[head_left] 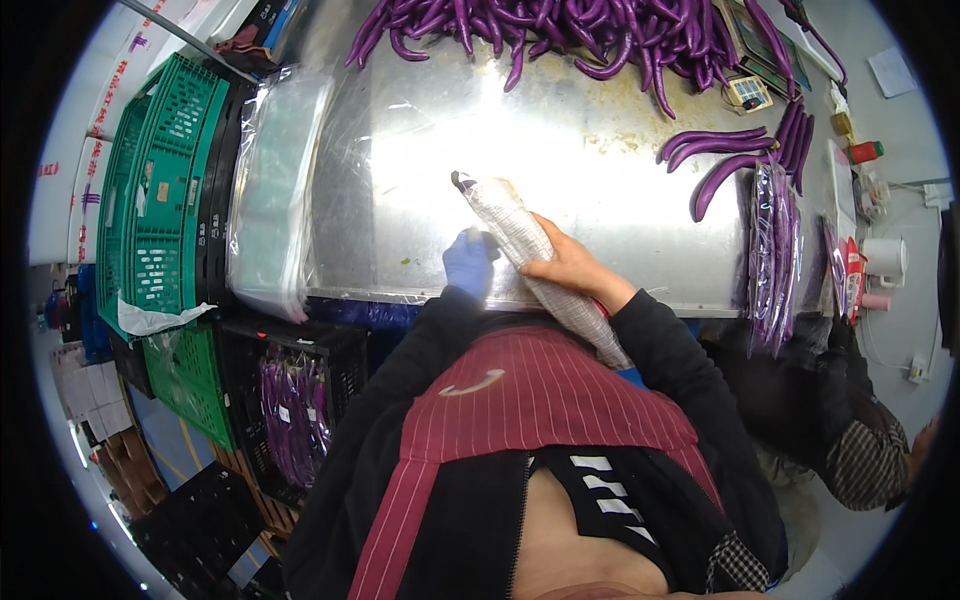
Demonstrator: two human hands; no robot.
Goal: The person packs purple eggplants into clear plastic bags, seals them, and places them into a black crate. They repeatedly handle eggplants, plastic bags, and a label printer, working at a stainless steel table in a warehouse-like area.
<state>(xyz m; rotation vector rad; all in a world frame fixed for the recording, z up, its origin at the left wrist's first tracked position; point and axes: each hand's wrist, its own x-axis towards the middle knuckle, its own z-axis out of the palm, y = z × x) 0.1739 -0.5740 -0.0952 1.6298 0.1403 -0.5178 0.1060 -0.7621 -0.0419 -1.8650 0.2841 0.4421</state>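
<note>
My right hand [568,259], bare, is closed around a long, pale, crinkled wrapped bundle [517,225] that slants from the metal table down to my apron. A dark purple tip, which looks like an eggplant end, shows at the bundle's far end. My left hand [469,261], in a blue glove, is beside the bundle's left side; its fingertips are blurred, and I cannot tell if they hold anything. A large heap of long purple eggplants [600,30] lies at the table's far side. Several loose eggplants [720,150] lie at the right, near clear-bagged eggplants [772,255].
A stack of clear plastic bags [274,195] lies on the table's left, beside green plastic crates [161,195]. Below stands a black crate [341,375] with bagged eggplants [296,420]. A scale [761,56] is at the far right. Another person [810,405] is at the lower right.
</note>
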